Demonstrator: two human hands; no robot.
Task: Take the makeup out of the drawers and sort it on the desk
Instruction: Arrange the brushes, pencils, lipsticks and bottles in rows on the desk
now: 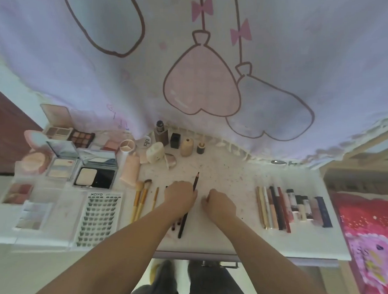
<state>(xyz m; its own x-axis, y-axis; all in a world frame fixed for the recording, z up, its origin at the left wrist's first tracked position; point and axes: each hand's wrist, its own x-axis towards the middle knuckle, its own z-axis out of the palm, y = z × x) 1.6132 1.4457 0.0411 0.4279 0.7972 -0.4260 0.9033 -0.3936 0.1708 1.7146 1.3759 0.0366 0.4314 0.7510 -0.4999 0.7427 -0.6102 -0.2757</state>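
My left hand (180, 196) grips a dark brown pencil (195, 181) whose tip points away from me; other thin dark sticks (182, 225) lie under that hand. My right hand (217, 202) rests beside it on the white desk (227, 176), fingers curled, holding nothing I can see. Gold-handled brushes (140, 200) lie just left of my left hand. Palettes and compacts (78, 156) fill the desk's left side, with a lash tray (99, 218) in front. Bottles (167, 139) stand at the back. A row of pencils and lip tubes (292, 208) lies at the right.
A printed cloth with balloon shapes (201, 85) hangs behind the desk. A red and pink patterned surface (370, 236) lies to the right of the desk. My legs (195, 283) show under the desk's front edge.
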